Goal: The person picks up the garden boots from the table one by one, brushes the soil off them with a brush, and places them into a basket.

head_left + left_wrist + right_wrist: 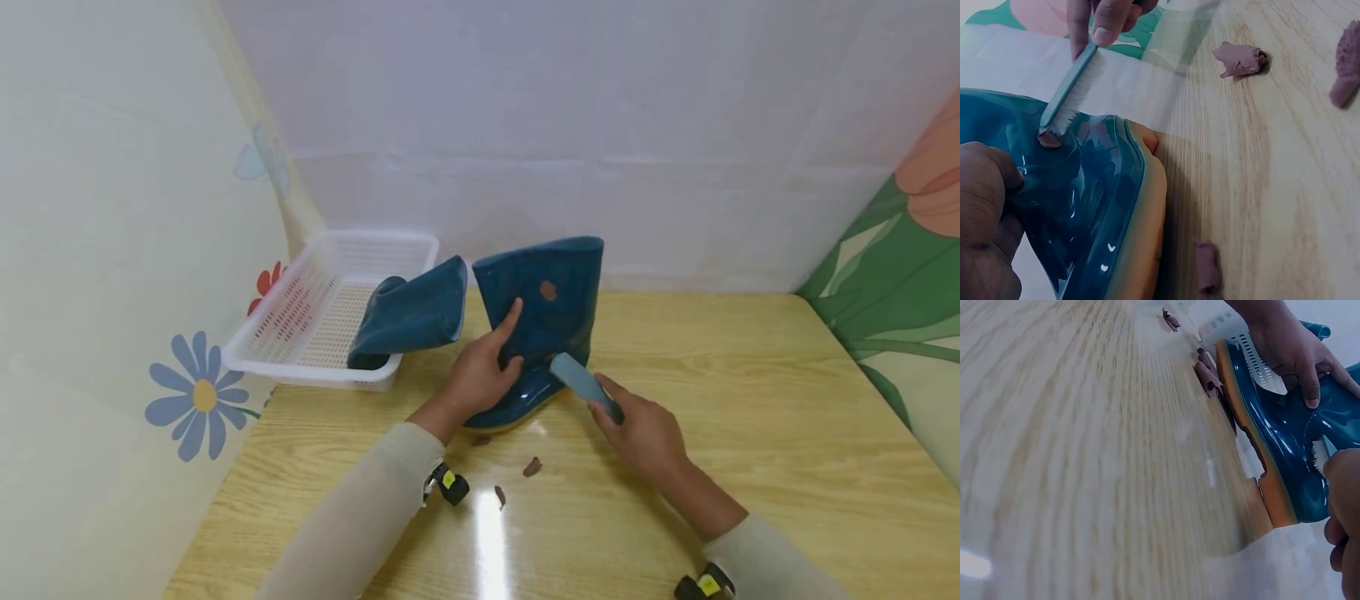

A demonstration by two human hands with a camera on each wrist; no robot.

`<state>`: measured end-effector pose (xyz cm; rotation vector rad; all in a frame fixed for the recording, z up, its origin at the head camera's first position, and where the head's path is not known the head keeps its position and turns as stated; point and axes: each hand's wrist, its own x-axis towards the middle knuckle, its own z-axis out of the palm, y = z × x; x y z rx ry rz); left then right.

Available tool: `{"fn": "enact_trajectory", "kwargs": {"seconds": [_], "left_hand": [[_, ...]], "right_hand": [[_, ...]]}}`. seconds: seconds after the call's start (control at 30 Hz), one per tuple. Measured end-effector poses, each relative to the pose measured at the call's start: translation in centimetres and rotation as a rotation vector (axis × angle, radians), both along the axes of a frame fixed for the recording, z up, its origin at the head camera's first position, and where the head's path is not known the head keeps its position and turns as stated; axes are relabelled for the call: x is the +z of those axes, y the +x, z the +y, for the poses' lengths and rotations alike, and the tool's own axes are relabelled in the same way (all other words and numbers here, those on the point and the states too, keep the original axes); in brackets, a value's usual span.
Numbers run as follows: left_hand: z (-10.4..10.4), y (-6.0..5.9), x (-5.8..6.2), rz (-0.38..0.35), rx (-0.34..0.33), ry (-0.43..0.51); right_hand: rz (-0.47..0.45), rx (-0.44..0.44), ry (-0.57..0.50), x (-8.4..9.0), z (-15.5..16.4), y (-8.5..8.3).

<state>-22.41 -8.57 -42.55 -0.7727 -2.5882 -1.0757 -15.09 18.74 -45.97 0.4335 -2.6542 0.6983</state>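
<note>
A blue rubber boot (555, 308) with a tan sole stands on the wooden table, its toe toward the front left. My left hand (483, 375) holds it at the front of the ankle, thumb and forefinger on the near side; the other fingers are partly hidden. My right hand (641, 425) grips a brush (581, 382) with a light blue back and white bristles (1082, 94). The bristle tips are at a brown patch (1049, 140) low on the boot, near the heel. Another brown patch (549, 290) shows higher on the shaft.
At the back left is a white perforated basket (360, 375), with a second blue boot (412, 310) leaning over its rim. Brown clay-like lumps (532, 467) lie on the table (750, 400) in front of the held boot. A white sheet (525, 108) hangs behind.
</note>
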Motion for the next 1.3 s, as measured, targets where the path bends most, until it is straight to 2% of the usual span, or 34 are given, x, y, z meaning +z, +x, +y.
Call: {"fn": "enact_trajectory", "kwargs": {"seconds": [0.13,0.37,0.47,0.73,1.07,1.3], "left_hand": [[0.00,0.03,0.04,0.007,0.001,0.000],[0.02,0.03,0.04,-0.017,0.001,0.005],[0.00,0.00,-0.05,-0.027,-0.001,0.012],[0.08,0.05,-0.05,-0.039,-0.007,0.011],[0.03,0.04,0.04,-0.022,0.000,0.003],[0.01,0.22,0.11,-0.038,-0.012,0.011]], "right_hand": [[0.028,0.008,0.002,-0.02,0.32,0.16],[0.152,0.028,-0.026,0.04,0.23,-0.15],[0.142,0.032,-0.022,0.09,-0.02,-0.29],[0.022,0.007,0.000,-0.01,0.25,0.16],[0.164,0.048,-0.031,0.30,0.05,-0.02],[0.055,0.025,0.000,0.22,-0.34,0.00]]}}
